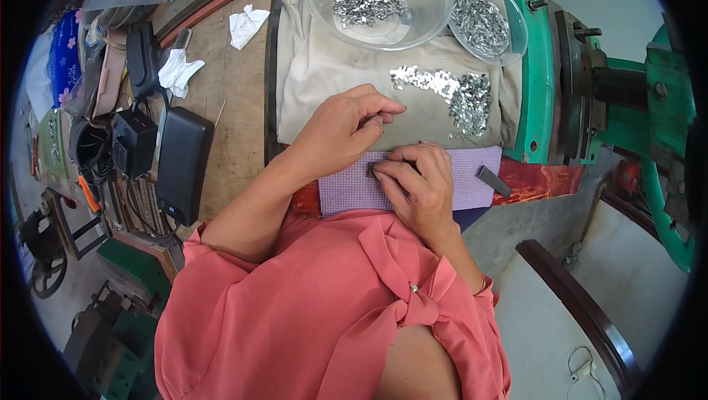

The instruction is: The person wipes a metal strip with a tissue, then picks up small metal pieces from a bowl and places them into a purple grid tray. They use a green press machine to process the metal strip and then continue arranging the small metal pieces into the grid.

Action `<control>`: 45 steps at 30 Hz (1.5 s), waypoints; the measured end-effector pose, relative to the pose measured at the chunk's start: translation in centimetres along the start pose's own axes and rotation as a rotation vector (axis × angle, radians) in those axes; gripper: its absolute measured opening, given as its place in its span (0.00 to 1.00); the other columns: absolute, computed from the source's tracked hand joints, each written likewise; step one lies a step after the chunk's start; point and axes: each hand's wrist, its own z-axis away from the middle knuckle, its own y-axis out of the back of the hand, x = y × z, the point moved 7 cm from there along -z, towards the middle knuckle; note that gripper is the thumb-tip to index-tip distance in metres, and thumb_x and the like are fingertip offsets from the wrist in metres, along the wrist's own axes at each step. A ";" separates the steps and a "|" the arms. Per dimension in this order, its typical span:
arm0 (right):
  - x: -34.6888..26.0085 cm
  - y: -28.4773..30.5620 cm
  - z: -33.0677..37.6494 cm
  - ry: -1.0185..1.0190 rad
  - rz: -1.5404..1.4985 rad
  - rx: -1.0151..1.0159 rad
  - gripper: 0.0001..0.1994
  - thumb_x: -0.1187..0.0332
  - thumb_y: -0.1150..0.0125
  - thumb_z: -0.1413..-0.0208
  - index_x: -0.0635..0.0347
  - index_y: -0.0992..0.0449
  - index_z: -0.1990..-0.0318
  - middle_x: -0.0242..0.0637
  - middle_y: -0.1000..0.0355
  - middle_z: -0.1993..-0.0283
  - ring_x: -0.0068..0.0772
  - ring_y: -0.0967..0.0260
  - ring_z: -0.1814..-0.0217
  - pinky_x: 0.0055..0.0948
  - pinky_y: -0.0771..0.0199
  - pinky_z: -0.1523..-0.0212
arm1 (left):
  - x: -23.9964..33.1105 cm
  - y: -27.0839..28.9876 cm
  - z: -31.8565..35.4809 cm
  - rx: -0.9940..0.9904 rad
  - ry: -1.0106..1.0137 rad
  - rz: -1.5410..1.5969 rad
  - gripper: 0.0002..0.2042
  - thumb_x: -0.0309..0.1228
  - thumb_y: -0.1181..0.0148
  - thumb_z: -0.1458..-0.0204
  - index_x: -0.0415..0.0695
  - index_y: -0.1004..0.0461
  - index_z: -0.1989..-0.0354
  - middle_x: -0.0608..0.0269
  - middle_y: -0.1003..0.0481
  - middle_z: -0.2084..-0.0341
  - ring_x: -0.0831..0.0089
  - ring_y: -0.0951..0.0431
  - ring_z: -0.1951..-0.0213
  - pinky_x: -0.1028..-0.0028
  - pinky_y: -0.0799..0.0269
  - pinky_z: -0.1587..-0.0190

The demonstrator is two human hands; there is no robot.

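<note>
My left hand [343,126] hovers over the beige cloth [310,75], index finger reaching right and the other fingers curled in with the thumb; whether a small piece is between them is hidden. Just below it, my right hand [422,179] rests on a lilac woven mat [478,171]. Its thumb and index finger pinch a small dark block [372,170], mostly covered by the fingers. A similar dark metal bar [494,181] lies by the mat's right edge. Small shiny metal pieces [472,101] are spread in a curved heap on the cloth, beyond my hands.
At the back stand a large clear plastic bowl [317,2] and a smaller clear bowl [518,31], both with metal pieces. A green machine [538,83] borders the right side. Leftward, a wooden tabletop [228,90] carries a black power bank [184,160] and crumpled tissues [248,25].
</note>
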 end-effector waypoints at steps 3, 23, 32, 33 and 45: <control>-0.3 0.6 -0.1 0.026 0.053 -0.040 0.08 0.72 0.29 0.57 0.52 0.19 0.67 0.30 0.27 0.60 0.37 0.31 0.57 0.43 0.34 0.46 | 0.0 -0.1 0.1 0.004 -0.027 -0.013 0.16 0.16 0.50 0.47 0.37 0.23 0.51 0.60 0.27 0.65 0.77 0.24 0.63 0.78 0.29 0.60; 3.9 2.9 -2.3 -0.173 0.412 0.090 0.23 0.69 0.31 0.51 0.57 0.24 0.44 0.40 0.33 0.45 0.47 0.40 0.43 0.45 0.42 0.41 | 1.1 1.0 1.8 0.072 0.034 -0.156 0.09 0.17 0.47 0.49 0.38 0.25 0.61 0.58 0.27 0.65 0.70 0.25 0.67 0.73 0.31 0.64; 4.4 2.6 -2.9 -0.134 0.367 -0.005 0.27 0.66 0.31 0.52 0.54 0.27 0.41 0.40 0.37 0.38 0.50 0.45 0.37 0.50 0.47 0.37 | 2.5 -0.1 6.0 0.083 -0.046 -0.364 0.14 0.22 0.35 0.54 0.39 0.24 0.58 0.56 0.28 0.62 0.61 0.26 0.61 0.69 0.29 0.58; 4.1 2.6 -3.4 -0.147 0.400 0.011 0.27 0.66 0.31 0.52 0.54 0.27 0.41 0.39 0.37 0.38 0.50 0.45 0.37 0.50 0.48 0.37 | 3.0 -0.3 6.0 0.090 -0.082 -0.404 0.15 0.23 0.33 0.56 0.39 0.24 0.58 0.56 0.28 0.62 0.60 0.26 0.60 0.68 0.29 0.58; 4.2 2.9 -3.2 -0.065 0.269 0.011 0.17 0.68 0.32 0.52 0.47 0.19 0.52 0.34 0.31 0.43 0.45 0.41 0.39 0.47 0.48 0.38 | 2.6 -2.1 5.0 0.089 -0.201 -0.576 0.15 0.28 0.29 0.59 0.43 0.21 0.60 0.59 0.27 0.63 0.60 0.26 0.63 0.65 0.30 0.61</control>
